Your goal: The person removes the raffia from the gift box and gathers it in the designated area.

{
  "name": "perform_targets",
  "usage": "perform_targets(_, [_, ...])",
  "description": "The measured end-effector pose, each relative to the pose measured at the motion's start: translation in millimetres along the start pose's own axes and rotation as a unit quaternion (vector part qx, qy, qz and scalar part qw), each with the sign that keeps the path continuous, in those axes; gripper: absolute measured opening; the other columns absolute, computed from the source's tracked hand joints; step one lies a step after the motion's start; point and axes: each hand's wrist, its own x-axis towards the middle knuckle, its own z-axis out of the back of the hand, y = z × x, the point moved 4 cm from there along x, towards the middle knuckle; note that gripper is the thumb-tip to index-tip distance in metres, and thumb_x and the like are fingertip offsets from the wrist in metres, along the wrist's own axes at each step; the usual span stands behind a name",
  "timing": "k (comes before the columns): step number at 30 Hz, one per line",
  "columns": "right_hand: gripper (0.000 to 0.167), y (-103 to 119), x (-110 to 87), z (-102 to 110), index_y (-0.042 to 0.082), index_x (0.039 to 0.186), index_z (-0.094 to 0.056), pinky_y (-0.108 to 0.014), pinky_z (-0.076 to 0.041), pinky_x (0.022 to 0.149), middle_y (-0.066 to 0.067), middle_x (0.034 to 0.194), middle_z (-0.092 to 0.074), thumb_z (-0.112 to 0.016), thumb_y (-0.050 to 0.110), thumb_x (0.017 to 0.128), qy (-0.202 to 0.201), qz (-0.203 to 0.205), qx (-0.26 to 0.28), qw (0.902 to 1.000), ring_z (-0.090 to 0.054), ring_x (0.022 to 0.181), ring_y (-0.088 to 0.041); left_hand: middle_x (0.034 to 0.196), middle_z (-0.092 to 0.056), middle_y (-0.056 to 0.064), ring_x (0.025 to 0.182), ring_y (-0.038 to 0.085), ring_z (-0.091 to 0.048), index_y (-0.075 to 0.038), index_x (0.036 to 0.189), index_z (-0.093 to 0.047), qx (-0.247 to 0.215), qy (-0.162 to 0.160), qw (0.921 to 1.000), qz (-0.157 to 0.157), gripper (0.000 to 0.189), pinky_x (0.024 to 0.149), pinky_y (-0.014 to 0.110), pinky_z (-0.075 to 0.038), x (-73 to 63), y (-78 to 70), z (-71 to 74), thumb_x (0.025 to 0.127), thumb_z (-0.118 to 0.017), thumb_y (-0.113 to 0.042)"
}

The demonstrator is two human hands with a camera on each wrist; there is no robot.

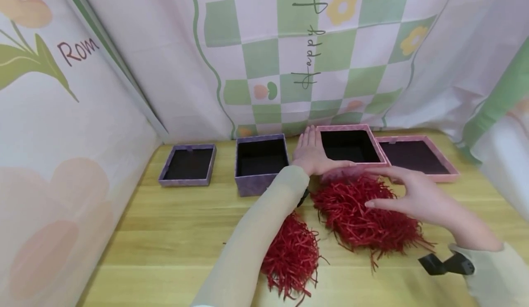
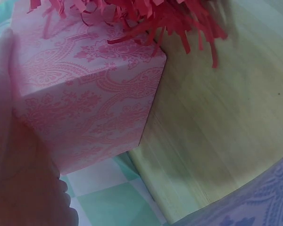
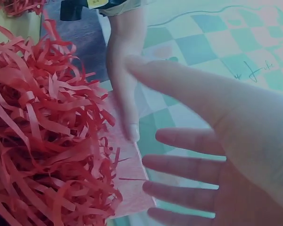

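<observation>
A pink patterned box (image 1: 349, 125) with a dark inside stands near the back of the table. My left hand (image 1: 312, 153) lies along its left side, fingers straight, thumb stretched out at the front rim. The left wrist view shows that hand against the pink patterned wall (image 2: 85, 103). My right hand (image 1: 417, 194) hovers over the larger heap of red shredded paper (image 1: 359, 219), fingers apart and nothing held. In the right wrist view its spread fingers (image 3: 184, 162) are beside the paper strips (image 3: 42, 141). The heap hides the lower front of the box.
An open purple box (image 1: 256, 185) stands left of the pink one, with a shallow purple lid (image 1: 184, 183) farther left. A pink lid (image 1: 448, 177) lies at the right. A smaller pile of red shredded paper (image 1: 291, 256) sits beside my left forearm. A checked curtain (image 1: 297, 54) hangs behind.
</observation>
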Motion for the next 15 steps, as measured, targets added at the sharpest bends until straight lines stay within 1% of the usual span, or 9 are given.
perform_targets(3, [0.062,0,0.0,5,0.01,0.138,-0.064,-0.065,-0.05,0.085,-0.018,0.128,-0.067,-0.087,0.029,0.084,-0.018,-0.006,-0.01,0.9998,-0.063,0.109,-0.045,0.169,0.012,0.001,0.151,0.013,0.016,-0.017,0.162,0.013,-0.004,-0.004,1.0,-0.001,0.139,0.119,0.028,0.008,-0.5,0.1,0.9,0.065,-0.039,-0.102])
perform_targets(6, [0.056,-3,0.0,12,0.011,0.137,-0.065,-0.065,-0.05,0.084,-0.021,0.132,-0.064,-0.085,0.027,0.086,-0.031,-0.026,-0.005,0.9992,-0.064,0.106,-0.048,0.169,0.012,0.001,0.151,0.014,0.015,-0.016,0.162,0.013,-0.004,-0.006,1.0,-0.002,0.139,0.119,0.027,0.009,-2.3,0.0,2.5,0.066,-0.039,-0.102])
perform_targets(7, [0.056,-4,0.2,15,0.012,0.137,-0.065,-0.059,-0.054,0.083,-0.022,0.133,-0.062,-0.084,0.026,0.087,-0.036,-0.031,-0.003,0.9989,-0.066,0.104,-0.048,0.17,0.012,0.002,0.152,0.014,0.015,-0.016,0.163,0.012,-0.003,-0.009,1.0,-0.003,0.139,0.119,0.027,0.009,-3.5,0.1,3.5,0.066,-0.039,-0.102])
perform_targets(9, [0.055,-8,0.9,21,0.011,0.137,-0.065,-0.042,-0.059,0.079,-0.024,0.135,-0.06,-0.084,0.023,0.087,-0.049,-0.04,0.009,0.998,-0.068,0.099,-0.047,0.17,0.009,0.003,0.152,0.015,0.012,-0.014,0.163,0.008,0.002,-0.018,0.9998,-0.008,0.138,0.12,0.028,0.008,-6.6,0.0,7.0,0.067,-0.039,-0.101])
perform_targets(10, [0.055,-10,1.3,26,0.011,0.138,-0.065,-0.032,-0.058,0.079,-0.025,0.136,-0.06,-0.084,0.022,0.087,-0.057,-0.045,0.011,0.9973,-0.068,0.099,-0.047,0.17,0.007,0.004,0.153,0.015,0.01,-0.013,0.164,0.007,0.004,-0.022,0.9997,-0.012,0.137,0.12,0.028,0.007,-8.6,-0.1,9.2,0.068,-0.039,-0.101])
perform_targets(12, [0.056,-14,1.6,34,0.014,0.139,-0.064,-0.013,-0.048,0.08,-0.023,0.137,-0.059,-0.084,0.022,0.088,-0.074,-0.061,0.013,0.9953,-0.067,0.102,-0.043,0.17,0.003,0.005,0.153,0.016,0.007,-0.012,0.164,0.003,0.002,-0.03,0.9993,-0.022,0.136,0.121,0.028,0.005,-13.6,-0.5,14.6,0.069,-0.039,-0.1])
perform_targets(13, [0.056,-16,1.8,38,0.015,0.14,-0.063,-0.014,-0.047,0.085,-0.024,0.137,-0.059,-0.083,0.022,0.088,-0.081,-0.068,0.017,0.9943,-0.065,0.105,-0.044,0.17,0.001,0.006,0.154,0.017,0.005,-0.011,0.164,0.001,0.0,-0.034,0.999,-0.03,0.136,0.121,0.029,0.003,-16.1,-0.5,18.0,0.07,-0.04,-0.1])
perform_targets(14, [0.057,-18,2.1,43,0.016,0.143,-0.062,-0.021,-0.048,0.093,-0.024,0.138,-0.058,-0.082,0.023,0.09,-0.085,-0.078,0.019,0.9932,-0.062,0.11,-0.047,0.17,0.0,0.007,0.154,0.018,0.004,-0.01,0.164,-0.001,-0.002,-0.038,0.9985,-0.04,0.135,0.121,0.029,0.002,-18.5,-0.3,22.1,0.071,-0.04,-0.099])
perform_targets(15, [0.058,-20,2.5,48,0.017,0.144,-0.06,-0.032,-0.047,0.1,-0.025,0.139,-0.057,-0.081,0.026,0.091,-0.089,-0.09,0.017,0.9918,-0.057,0.115,-0.05,0.17,-0.002,0.008,0.154,0.019,0.003,-0.01,0.164,-0.002,-0.006,-0.042,0.9978,-0.051,0.135,0.121,0.029,0.002,-20.5,0.5,26.5,0.071,-0.041,-0.099])
